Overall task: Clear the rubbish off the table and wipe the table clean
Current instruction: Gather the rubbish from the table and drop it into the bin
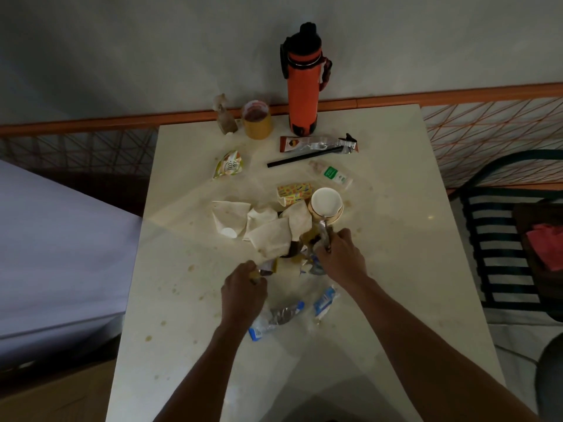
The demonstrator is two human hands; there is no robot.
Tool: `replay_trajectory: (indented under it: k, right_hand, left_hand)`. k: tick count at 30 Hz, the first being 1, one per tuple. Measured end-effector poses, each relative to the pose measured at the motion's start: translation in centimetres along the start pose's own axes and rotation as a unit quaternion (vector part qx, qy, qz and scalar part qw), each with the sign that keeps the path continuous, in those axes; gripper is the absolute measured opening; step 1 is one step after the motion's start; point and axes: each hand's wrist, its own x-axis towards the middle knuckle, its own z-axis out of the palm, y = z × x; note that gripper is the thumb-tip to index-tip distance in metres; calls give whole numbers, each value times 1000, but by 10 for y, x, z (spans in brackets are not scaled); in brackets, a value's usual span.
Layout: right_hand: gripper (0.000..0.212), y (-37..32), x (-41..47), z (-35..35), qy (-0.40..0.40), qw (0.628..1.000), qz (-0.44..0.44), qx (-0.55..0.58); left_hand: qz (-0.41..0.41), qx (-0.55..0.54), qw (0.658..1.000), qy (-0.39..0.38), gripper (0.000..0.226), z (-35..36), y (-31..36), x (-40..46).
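Observation:
A pile of rubbish lies mid-table: crumpled paper cups, a yellow carton, stacked white cups and mixed wrappers. My left hand is closed on a small wrapper at the pile's near left edge. My right hand grips a crinkled silvery wrapper at the pile's right side. Two blue and white wrappers lie nearer to me, between my forearms. The cream table is spotted with brown stains.
At the back stand an orange flask, a yellow tape roll and a small figurine. A brown snack wrapper, black straw, small bottle and green-white packet lie behind the pile. A slatted chair stands right, a bed left.

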Motion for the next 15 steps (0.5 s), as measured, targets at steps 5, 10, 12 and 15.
replay_trajectory:
  k: [5, 10, 12, 15]
  right_hand:
    - [14, 2, -9, -16, 53, 996, -1, 67]
    - [10, 9, -27, -33, 110, 991, -4, 73]
    - [9, 12, -35, -37, 102, 991, 16, 80]
    - [18, 15, -43, -37, 55, 992, 68, 91]
  left_hand:
    - [-11, -78, 992, 96, 13, -35, 7, -8]
    - [8, -153, 981, 116, 9, -51, 3, -19]
    - [25, -155, 982, 105, 8, -54, 2, -30]
    - [27, -96, 993, 62, 24, -48, -2, -46]
